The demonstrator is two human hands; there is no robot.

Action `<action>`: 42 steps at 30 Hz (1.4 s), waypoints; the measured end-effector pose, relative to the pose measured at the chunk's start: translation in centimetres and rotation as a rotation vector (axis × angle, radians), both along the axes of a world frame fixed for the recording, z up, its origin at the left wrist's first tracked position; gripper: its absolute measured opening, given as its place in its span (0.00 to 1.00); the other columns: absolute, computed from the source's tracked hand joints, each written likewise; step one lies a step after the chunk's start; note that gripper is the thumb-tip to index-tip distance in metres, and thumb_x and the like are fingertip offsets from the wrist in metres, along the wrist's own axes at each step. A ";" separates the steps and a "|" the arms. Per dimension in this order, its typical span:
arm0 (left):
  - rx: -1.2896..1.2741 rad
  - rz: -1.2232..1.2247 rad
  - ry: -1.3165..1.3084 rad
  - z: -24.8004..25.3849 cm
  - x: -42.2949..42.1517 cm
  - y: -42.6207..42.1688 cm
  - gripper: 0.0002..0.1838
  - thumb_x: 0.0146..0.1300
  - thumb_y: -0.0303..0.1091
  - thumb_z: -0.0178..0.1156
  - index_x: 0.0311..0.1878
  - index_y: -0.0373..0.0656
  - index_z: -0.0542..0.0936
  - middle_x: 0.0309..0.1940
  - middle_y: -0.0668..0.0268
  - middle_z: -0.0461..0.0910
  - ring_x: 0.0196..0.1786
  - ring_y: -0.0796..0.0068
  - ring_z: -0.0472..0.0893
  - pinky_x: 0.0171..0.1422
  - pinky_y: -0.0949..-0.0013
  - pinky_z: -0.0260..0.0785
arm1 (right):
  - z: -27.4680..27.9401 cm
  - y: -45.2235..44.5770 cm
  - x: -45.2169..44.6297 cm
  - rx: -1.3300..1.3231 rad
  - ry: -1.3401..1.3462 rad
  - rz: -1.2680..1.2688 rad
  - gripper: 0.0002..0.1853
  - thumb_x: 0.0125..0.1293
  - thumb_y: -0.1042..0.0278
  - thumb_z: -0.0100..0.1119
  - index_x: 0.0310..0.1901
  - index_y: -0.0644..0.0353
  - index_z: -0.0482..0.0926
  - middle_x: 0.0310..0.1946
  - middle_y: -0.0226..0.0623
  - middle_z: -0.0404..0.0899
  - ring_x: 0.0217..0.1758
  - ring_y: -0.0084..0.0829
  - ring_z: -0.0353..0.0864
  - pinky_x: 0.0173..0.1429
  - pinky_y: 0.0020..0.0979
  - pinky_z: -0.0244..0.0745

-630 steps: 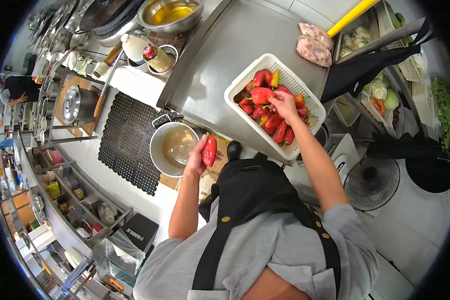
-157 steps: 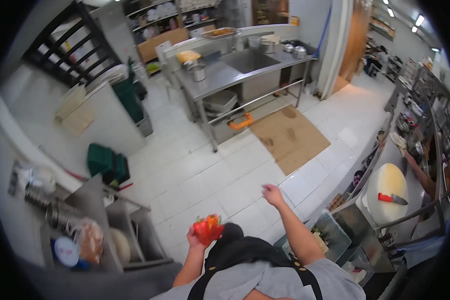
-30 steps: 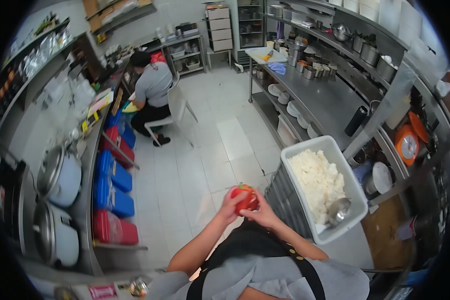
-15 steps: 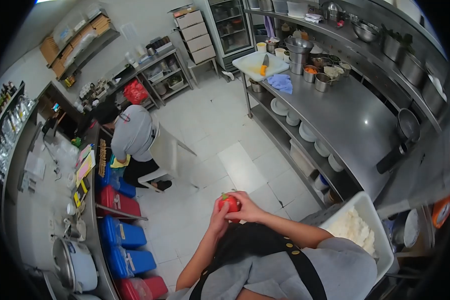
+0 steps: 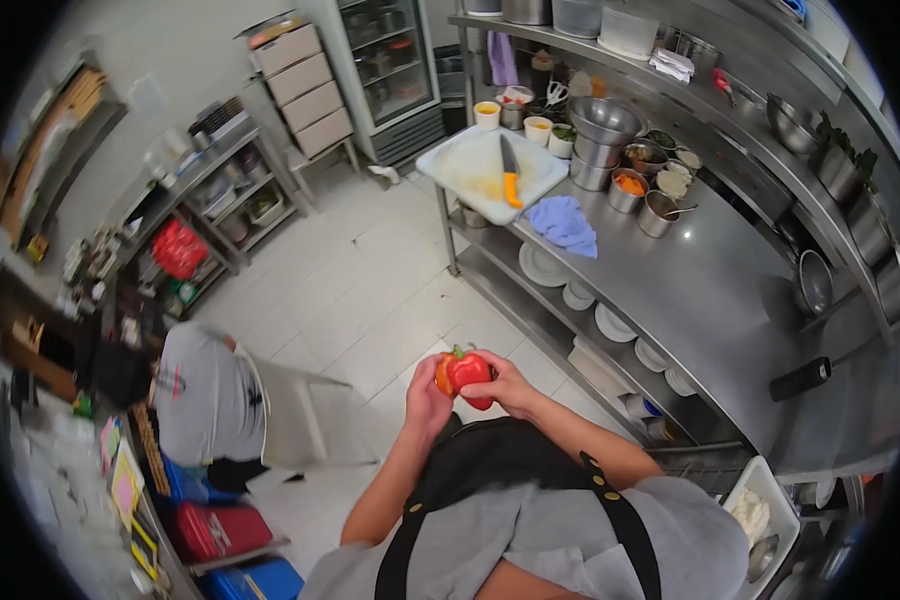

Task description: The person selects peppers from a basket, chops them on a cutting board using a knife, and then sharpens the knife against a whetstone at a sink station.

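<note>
My left hand (image 5: 429, 397) and my right hand (image 5: 505, 385) hold red peppers (image 5: 469, 371) between them in front of the black apron. One pepper shows bright red with a green stem, and an orange-red one sits behind my left fingers. Ahead to the right stands a steel table (image 5: 705, 275). On its near end lie a white cutting board (image 5: 465, 175), a knife with an orange handle (image 5: 511, 188) and a crumpled blue cloth (image 5: 564, 226).
A person (image 5: 205, 395) sits on a white chair (image 5: 295, 415) at the left. Metal pots (image 5: 658, 214) and bowls (image 5: 606, 120) line the table's back. A white tub (image 5: 782, 520) stands at the lower right. Blue and red bins (image 5: 220, 530) are at the lower left.
The view has turned right and moved closer to the steel table and cutting board. The seated person has shifted left and down in view. Both hands still hold the peppers.
</note>
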State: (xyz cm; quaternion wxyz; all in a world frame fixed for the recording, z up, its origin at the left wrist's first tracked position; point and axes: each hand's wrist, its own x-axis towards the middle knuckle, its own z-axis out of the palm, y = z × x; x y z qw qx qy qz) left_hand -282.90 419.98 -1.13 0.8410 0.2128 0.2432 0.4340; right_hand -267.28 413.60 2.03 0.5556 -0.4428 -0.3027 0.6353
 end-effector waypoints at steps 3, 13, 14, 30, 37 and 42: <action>0.123 -0.183 0.253 0.7 3.3 10.2 0.10 0.67 0.32 0.57 0.49 0.48 0.72 0.50 0.58 0.77 0.49 0.57 0.80 0.52 0.59 0.71 | 1.1 5.0 5.1 -0.041 -0.168 -0.298 0.36 0.46 0.71 0.78 0.59 0.59 0.73 0.49 0.35 0.78 0.53 0.29 0.77 0.59 0.32 0.73; 0.212 -0.392 0.208 0.2 12.8 29.3 0.20 0.59 0.23 0.64 0.53 0.46 0.69 0.49 0.54 0.78 0.44 0.55 0.83 0.45 0.64 0.73 | -7.8 21.0 36.5 -0.318 -1.326 -1.057 0.38 0.36 0.59 0.79 0.54 0.56 0.77 0.57 0.47 0.65 0.54 0.44 0.75 0.60 0.38 0.72; 0.312 -0.413 0.276 -0.1 13.4 31.3 0.21 0.58 0.22 0.64 0.53 0.43 0.70 0.49 0.55 0.78 0.45 0.58 0.83 0.45 0.65 0.74 | -7.9 22.5 38.8 -0.368 -1.329 -1.033 0.38 0.36 0.58 0.78 0.54 0.55 0.77 0.59 0.48 0.63 0.56 0.46 0.73 0.62 0.40 0.71; 0.987 -0.468 0.703 -1.9 32.6 52.9 0.22 0.50 0.21 0.70 0.50 0.39 0.77 0.43 0.60 0.80 0.46 0.67 0.80 0.53 0.68 0.74 | -6.7 38.5 27.0 -0.379 -1.382 -0.605 0.32 0.53 0.66 0.66 0.60 0.66 0.69 0.45 0.54 0.74 0.49 0.53 0.77 0.54 0.46 0.75; 1.598 -0.364 0.449 -6.4 40.5 56.8 0.22 0.50 0.21 0.67 0.50 0.39 0.74 0.48 0.52 0.75 0.51 0.50 0.74 0.58 0.56 0.68 | -6.4 42.6 26.6 -0.789 -1.323 -0.709 0.19 0.52 0.75 0.54 0.48 0.67 0.70 0.35 0.61 0.78 0.40 0.57 0.81 0.45 0.51 0.76; 1.490 -0.476 0.353 -8.2 41.3 58.4 0.21 0.51 0.22 0.66 0.50 0.38 0.72 0.49 0.51 0.73 0.53 0.48 0.72 0.59 0.56 0.66 | -4.7 41.0 20.8 -0.778 -1.131 -0.927 0.15 0.60 0.66 0.57 0.44 0.68 0.73 0.24 0.61 0.78 0.30 0.59 0.80 0.34 0.52 0.75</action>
